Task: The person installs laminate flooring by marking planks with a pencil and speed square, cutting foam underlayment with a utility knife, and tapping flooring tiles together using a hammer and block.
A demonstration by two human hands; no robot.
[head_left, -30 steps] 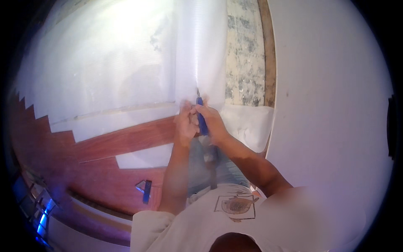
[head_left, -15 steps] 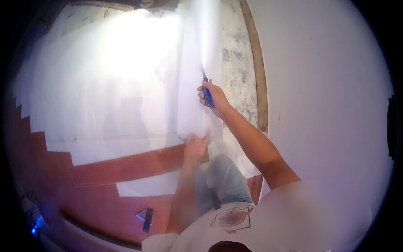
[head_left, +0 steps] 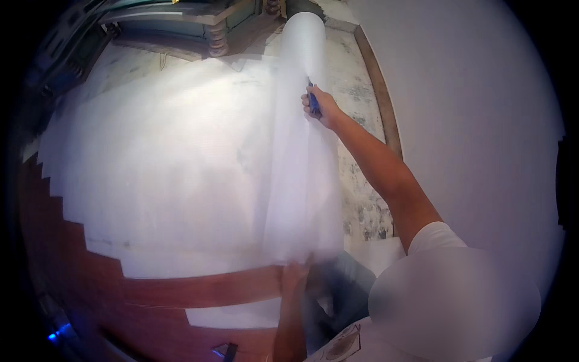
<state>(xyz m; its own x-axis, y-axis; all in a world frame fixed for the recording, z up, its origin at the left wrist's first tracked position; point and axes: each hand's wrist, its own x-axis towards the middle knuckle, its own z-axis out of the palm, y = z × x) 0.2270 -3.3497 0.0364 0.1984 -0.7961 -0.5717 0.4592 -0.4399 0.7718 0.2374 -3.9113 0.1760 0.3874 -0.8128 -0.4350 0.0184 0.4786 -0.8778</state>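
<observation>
Floorboards (head_left: 72,250) of reddish-brown wood lie at the far left, their ends stepped, against a white foam underlay sheet (head_left: 163,163) spread over much of the floor. Wooden furniture (head_left: 172,33) with turned legs stands past the sheet's far edge, blocking that side. A long reddish plank (head_left: 205,289) runs along the near edge, a white strip (head_left: 235,315) showing just below it, and a small tool (head_left: 228,352) is partly cut off by the bottom of the view. Right of the sheet, a white foam roll (head_left: 301,163) lies lengthwise, its far end near the furniture. Next come bare, mottled flooring (head_left: 367,218), partly hidden by the right forearm (head_left: 386,172), a brown border strip (head_left: 379,90) and a pale wall (head_left: 464,157).

The left grip (head_left: 294,274), blurred, is at the roll's near end, beside a denim-clad leg (head_left: 350,279); whether its fingers are spread or pinching, I cannot tell. The right grip (head_left: 321,105) is curled around a blue-handled utility knife (head_left: 313,101), held over the roll's farther half, blade pointing away from the body.
</observation>
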